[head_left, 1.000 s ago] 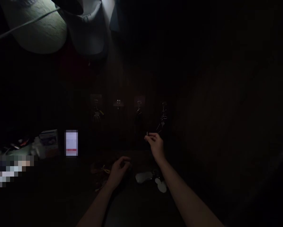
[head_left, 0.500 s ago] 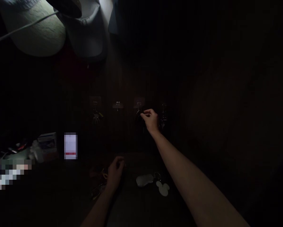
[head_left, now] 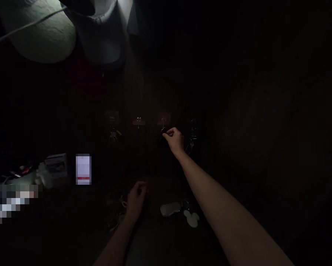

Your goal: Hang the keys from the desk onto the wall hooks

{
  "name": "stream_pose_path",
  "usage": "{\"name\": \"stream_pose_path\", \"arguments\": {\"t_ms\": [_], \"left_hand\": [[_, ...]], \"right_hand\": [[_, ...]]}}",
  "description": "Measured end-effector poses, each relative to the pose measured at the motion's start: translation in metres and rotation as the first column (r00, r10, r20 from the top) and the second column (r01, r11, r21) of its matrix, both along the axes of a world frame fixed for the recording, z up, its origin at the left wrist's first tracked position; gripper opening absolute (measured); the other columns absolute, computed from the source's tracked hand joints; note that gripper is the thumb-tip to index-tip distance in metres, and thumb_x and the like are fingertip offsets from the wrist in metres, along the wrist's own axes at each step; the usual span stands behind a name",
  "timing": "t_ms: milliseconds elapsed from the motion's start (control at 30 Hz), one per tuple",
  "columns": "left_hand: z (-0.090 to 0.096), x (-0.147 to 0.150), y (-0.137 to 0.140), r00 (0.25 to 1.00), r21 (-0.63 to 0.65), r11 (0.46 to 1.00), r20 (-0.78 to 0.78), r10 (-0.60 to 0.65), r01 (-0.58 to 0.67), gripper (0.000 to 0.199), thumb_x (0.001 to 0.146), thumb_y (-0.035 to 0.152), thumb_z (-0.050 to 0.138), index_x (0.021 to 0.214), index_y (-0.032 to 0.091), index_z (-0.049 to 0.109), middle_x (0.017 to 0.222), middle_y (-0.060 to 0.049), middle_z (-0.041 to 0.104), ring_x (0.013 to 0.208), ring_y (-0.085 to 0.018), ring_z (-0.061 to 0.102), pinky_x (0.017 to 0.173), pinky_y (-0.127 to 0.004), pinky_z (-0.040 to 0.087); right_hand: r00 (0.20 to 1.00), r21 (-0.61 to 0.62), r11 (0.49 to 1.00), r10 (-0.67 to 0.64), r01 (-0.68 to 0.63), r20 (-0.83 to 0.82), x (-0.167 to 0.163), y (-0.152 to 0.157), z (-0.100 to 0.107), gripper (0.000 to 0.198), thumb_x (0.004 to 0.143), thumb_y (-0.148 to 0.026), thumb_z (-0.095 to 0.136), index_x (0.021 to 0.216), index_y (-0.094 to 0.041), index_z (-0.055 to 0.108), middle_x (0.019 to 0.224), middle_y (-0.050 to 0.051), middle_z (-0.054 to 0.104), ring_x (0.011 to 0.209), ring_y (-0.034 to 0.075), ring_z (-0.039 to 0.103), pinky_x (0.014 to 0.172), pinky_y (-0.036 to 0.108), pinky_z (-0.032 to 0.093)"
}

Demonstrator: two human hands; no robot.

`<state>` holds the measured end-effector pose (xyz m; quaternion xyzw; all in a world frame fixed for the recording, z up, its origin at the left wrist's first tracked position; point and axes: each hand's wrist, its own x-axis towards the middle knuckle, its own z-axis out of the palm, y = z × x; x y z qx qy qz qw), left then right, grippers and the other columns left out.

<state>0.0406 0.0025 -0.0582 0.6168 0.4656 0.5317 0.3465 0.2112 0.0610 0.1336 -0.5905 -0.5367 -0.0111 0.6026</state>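
Observation:
My right hand [head_left: 175, 141] reaches up to a wall hook [head_left: 163, 121], thumb and forefinger pinched on what looks like a key ring [head_left: 163, 130] hanging there. Whatever is attached to that ring is too dark to make out. Low on the dark surface rests my left hand [head_left: 136, 197], its fingers loosely curled, a gap beside the thumb, and nothing visible in it. Just left of it lies a dim tangle of keys and cords [head_left: 116, 221], partly behind the wrist. Between my arms are a silvery key fob [head_left: 170, 209] with a ring and a pale mouse-head-shaped tag [head_left: 192, 219].
Keys [head_left: 113, 136] hang from the far-left hook, and more keys [head_left: 192, 144] hang right of my right hand. Another hook [head_left: 138, 121] sits between. Caps [head_left: 102, 44] hang at upper left. A box [head_left: 56, 165], a white bottle [head_left: 44, 176] and a lit, blurred-out screen [head_left: 83, 169] stand at left.
My right hand has shifted slightly left, closer under the hook. My left hand stays in place. The view has tilted very slightly.

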Motion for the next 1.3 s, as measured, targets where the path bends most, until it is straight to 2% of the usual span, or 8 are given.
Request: {"name": "stream_pose_path", "arguments": {"t_ms": [167,400,567,733,900,1033,1200,1300], "left_hand": [[0.004,0.0,-0.003,1.0,-0.001,1.0,-0.002,-0.003,0.003,0.026,0.077,0.039,0.048,0.09,0.018,0.059,0.071,-0.002,0.066,0.07,-0.017,0.063,0.064,-0.027,0.046],[0.001,-0.001,0.0,0.999,0.011,1.0,-0.033,0.015,-0.015,0.025,0.077,0.037,0.047,0.089,0.019,0.059,0.071,-0.001,0.066,0.07,-0.017,0.064,0.065,-0.027,0.047],[0.004,-0.001,-0.001,1.0,-0.01,1.0,-0.027,0.015,-0.015,0.025,0.075,0.038,0.048,0.087,0.019,0.06,0.069,-0.001,0.066,0.068,-0.017,0.064,0.062,-0.027,0.047],[0.001,-0.001,0.0,0.999,0.007,1.0,-0.03,0.011,-0.011,0.027,0.075,0.039,0.05,0.088,0.019,0.06,0.07,-0.002,0.066,0.069,-0.017,0.064,0.061,-0.026,0.047],[-0.005,-0.001,0.004,0.999,0.006,1.0,-0.033,-0.017,0.018,0.028,0.075,0.041,0.05,0.09,0.019,0.06,0.068,0.0,0.066,0.067,-0.017,0.064,0.059,-0.025,0.047],[-0.005,-0.001,0.003,0.997,0.002,0.999,-0.075,-0.032,0.032,0.028,0.076,0.041,0.048,0.09,0.02,0.059,0.069,0.0,0.066,0.068,-0.017,0.064,0.061,-0.026,0.047],[0.001,0.002,-0.005,0.983,0.1,0.992,-0.175,-0.057,0.076,0.024,0.078,0.039,0.048,0.088,0.022,0.06,0.078,0.001,0.067,0.075,-0.016,0.063,0.069,-0.025,0.047],[0.005,0.003,-0.015,0.948,0.159,0.97,-0.29,-0.13,0.181,0.022,0.081,0.037,0.045,0.09,0.023,0.06,0.087,0.0,0.067,0.083,-0.016,0.062,0.076,-0.026,0.046]], "right_hand": [[0.999,0.025,0.999,0.035,-0.035,0.011,0.001,-0.002,-0.011,0.011,0.067,-0.027,0.063,0.074,-0.022,0.056,0.073,-0.002,0.063,0.071,0.015,0.059,0.065,0.026,0.043],[0.995,0.032,0.995,0.097,-0.097,-0.004,0.0,-0.009,-0.033,0.021,0.066,-0.024,0.064,0.086,-0.022,0.058,0.082,-0.001,0.066,0.076,0.015,0.061,0.07,0.027,0.046],[0.994,-0.032,0.994,0.105,-0.106,-0.038,0.004,-0.018,-0.056,0.025,0.067,-0.025,0.064,0.091,-0.023,0.058,0.083,0.0,0.066,0.069,0.014,0.061,0.066,0.028,0.047],[0.977,-0.042,0.978,0.203,-0.206,-0.068,0.016,-0.029,-0.086,0.019,0.07,-0.02,0.058,0.089,-0.022,0.058,0.082,0.0,0.066,0.072,0.013,0.062,0.07,0.028,0.048],[0.969,-0.154,0.957,0.242,-0.248,-0.056,0.03,-0.049,-0.119,0.013,0.071,-0.021,0.054,0.082,-0.022,0.06,0.08,0.0,0.067,0.079,0.016,0.063,0.075,0.03,0.047],[0.956,-0.293,0.91,0.284,-0.293,-0.074,0.043,-0.066,-0.143,0.012,0.069,-0.023,0.053,0.076,-0.021,0.062,0.078,0.0,0.068,0.08,0.017,0.063,0.075,0.03,0.046],[0.944,-0.384,0.862,0.306,-0.331,-0.126,0.059,-0.079,-0.17,0.015,0.066,-0.025,0.054,0.075,-0.018,0.063,0.077,0.003,0.067,0.076,0.018,0.062,0.071,0.028,0.045],[0.958,-0.431,0.856,0.273,-0.284,-0.088,0.069,-0.084,-0.183,0.015,0.066,-0.025,0.052,0.074,-0.018,0.063,0.071,0.002,0.066,0.072,0.017,0.061,0.066,0.027,0.044]]}}
